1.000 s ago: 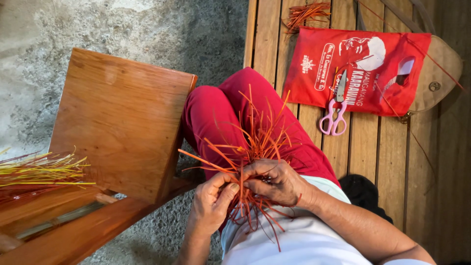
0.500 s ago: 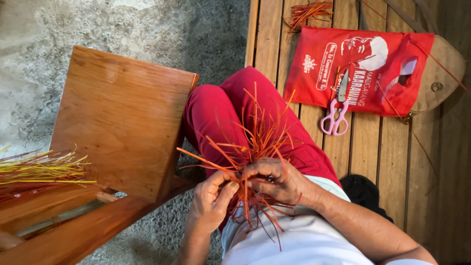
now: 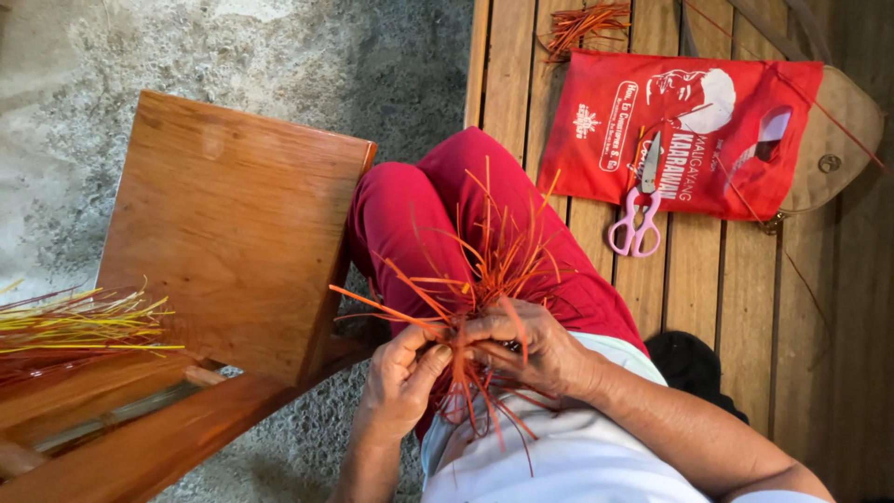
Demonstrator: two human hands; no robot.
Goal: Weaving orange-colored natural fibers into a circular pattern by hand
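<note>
Both hands meet over the lap of the person in red trousers (image 3: 438, 214). The left hand (image 3: 400, 382) has its grip pinched tight on a bundle of orange strips (image 3: 484, 279), and the right hand (image 3: 531, 349) curls closed around the same bundle, whose ends fan out above the knees. Pink scissors (image 3: 635, 224) lie on a red bag (image 3: 670, 130) on the slatted wooden floor (image 3: 708, 307), well apart. Yellow strips (image 3: 84, 326) rest beside a wooden chair (image 3: 233, 224).

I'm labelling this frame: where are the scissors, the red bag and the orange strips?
scissors (image 3: 636, 222), head view, on the pink handles.
red bag (image 3: 596, 140), head view, on its left half.
orange strips (image 3: 484, 270), head view, on the fanned-out middle.
</note>
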